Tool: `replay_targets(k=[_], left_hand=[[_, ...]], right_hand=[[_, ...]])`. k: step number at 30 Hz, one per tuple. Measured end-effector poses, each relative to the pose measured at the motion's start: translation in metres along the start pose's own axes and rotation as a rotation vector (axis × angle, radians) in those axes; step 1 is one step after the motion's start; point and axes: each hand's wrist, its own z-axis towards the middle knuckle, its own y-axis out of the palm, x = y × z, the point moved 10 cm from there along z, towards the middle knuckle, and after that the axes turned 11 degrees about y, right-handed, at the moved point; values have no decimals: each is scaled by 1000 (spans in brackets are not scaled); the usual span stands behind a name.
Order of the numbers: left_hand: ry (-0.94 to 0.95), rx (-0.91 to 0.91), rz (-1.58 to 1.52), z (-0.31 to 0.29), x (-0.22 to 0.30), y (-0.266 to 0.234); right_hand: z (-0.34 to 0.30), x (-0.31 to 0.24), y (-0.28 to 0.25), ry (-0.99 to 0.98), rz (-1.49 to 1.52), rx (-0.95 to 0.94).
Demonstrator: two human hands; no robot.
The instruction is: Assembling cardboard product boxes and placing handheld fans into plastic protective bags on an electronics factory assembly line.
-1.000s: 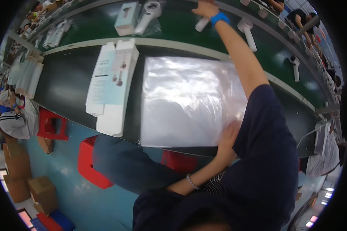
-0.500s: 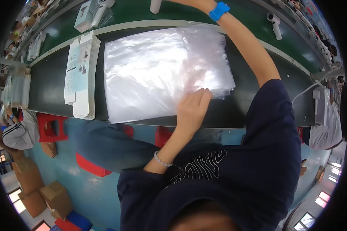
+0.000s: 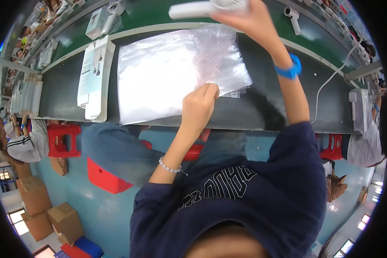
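A stack of clear plastic bags [image 3: 157, 81] lies flat on the dark bench in front of me. My left hand [image 3: 200, 105] rests at its near right part, thumb and fingers pinched on a plastic bag's edge; the fingertips are partly hidden. At the top of the view, above the far edge of the bench, my right hand [image 3: 259, 26] is closed round a white handheld fan [image 3: 191, 10]. The fan lies sideways, its handle pointing left and its round grilled head by my palm.
Flat printed cartons [image 3: 99, 81] are stacked left of the bags. Beyond the bench, a green belt [image 3: 148, 15] carries a small box [image 3: 96, 23], a bagged white fan [image 3: 112, 18] and another white fan [image 3: 293, 20]. A white cable [image 3: 327, 84] crosses the right side. Other people sit at both sides.
My right hand has come back from the far belt with the white fan in it. My left hand has shifted slightly left, still at the bags, and the top bags' right side has moved.
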Motion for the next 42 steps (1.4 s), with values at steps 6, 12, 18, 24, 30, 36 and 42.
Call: replay_targets(k=[6, 12, 18, 24, 30, 36, 42], left_hand=[[-145, 16, 185, 11, -15, 0], [13, 24, 193, 22, 7, -4], [-7, -84, 221, 27, 11, 7], [-52, -83, 38, 36, 9, 13], [-119, -140, -456, 41, 18, 30], [-220, -184, -946, 50, 27, 47], [-267, -181, -1244, 58, 23, 36]], right_hand=[[-103, 16, -59, 317, 306, -132], [-163, 48, -64, 631, 306, -56], [-178, 55, -68, 773, 180, 121], [-211, 73, -55, 1080, 520, 331], [-215, 65, -47, 1092, 658, 290], [-209, 58, -32, 1071, 819, 182], [-186, 34, -43, 921, 460, 109]])
